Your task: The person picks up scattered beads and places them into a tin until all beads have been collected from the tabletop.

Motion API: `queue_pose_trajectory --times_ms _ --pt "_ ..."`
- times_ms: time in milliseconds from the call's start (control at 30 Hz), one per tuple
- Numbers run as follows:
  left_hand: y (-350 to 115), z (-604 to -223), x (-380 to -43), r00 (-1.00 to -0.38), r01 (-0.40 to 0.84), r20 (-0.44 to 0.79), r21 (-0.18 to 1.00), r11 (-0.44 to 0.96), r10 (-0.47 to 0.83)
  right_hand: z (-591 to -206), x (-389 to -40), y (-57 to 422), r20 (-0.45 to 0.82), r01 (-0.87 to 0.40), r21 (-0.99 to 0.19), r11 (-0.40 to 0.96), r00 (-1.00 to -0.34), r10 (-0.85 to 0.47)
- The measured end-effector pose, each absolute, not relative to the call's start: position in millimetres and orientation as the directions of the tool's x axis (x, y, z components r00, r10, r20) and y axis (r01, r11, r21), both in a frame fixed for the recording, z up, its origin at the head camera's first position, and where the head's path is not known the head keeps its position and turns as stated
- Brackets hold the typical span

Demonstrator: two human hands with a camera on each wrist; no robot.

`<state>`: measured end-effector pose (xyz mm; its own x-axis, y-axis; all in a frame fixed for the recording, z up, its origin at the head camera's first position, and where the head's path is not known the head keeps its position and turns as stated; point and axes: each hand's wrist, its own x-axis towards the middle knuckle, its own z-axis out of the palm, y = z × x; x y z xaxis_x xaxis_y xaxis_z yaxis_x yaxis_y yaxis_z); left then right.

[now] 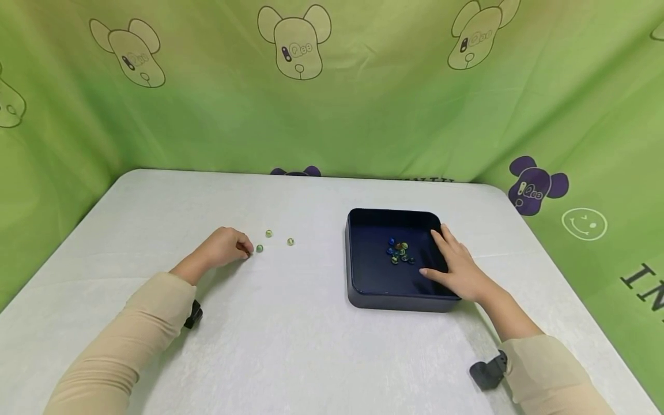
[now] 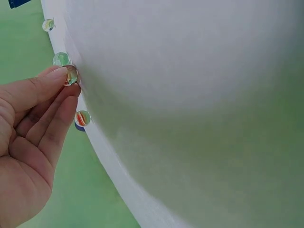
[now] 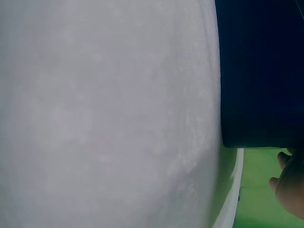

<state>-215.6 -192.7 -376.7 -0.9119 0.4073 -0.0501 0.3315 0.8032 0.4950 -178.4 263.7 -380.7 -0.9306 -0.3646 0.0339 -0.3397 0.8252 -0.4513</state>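
Observation:
My left hand (image 1: 228,246) is low over the left part of the table. In the left wrist view its thumb and fingertips pinch a clear glass marble (image 2: 71,75). Close by lie a green marble (image 1: 260,248) and two yellowish marbles, one behind (image 1: 268,233) and one to the right (image 1: 290,241). The right hand (image 1: 457,268) rests over the right wall of a dark blue square box (image 1: 399,302), fingers spread and fairly straight, thumb reaching inside. Several blue, green and yellow marbles (image 1: 395,260) are grouped on the box floor. In the right wrist view only part of this hand (image 3: 292,185) shows.
A white cloth covers the table (image 1: 290,340), whose far edge meets a green printed curtain (image 1: 218,115). Curtain also hangs along both sides. Each wrist carries a black camera mount, such as the right one (image 1: 489,372).

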Motion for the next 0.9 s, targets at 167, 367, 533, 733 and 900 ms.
queue_pose_trajectory --times_ms 167,367,533,733,900 --pt "-193 -375 -215 -0.914 0.326 -0.041 0.515 0.793 0.403 -381 -178 264 0.027 -0.335 -0.456 0.825 -0.931 -0.363" --pt "-193 -371 -212 -0.924 0.302 -0.003 0.612 0.731 0.383 -381 -178 264 0.032 -0.337 -0.455 0.824 -0.931 -0.363" --pt "-189 -365 -208 -0.922 0.291 0.021 0.699 0.654 0.388 -381 -178 265 0.033 -0.339 -0.449 0.827 -0.931 -0.363" --pt "-178 -360 -204 -0.923 0.246 0.011 0.787 0.566 0.386 -381 -177 265 0.044 -0.347 -0.445 0.826 -0.929 -0.367" --pt "-168 -359 -202 -0.914 0.242 0.015 0.821 0.517 0.405 -382 -177 265 0.042 -0.347 -0.446 0.825 -0.929 -0.367"
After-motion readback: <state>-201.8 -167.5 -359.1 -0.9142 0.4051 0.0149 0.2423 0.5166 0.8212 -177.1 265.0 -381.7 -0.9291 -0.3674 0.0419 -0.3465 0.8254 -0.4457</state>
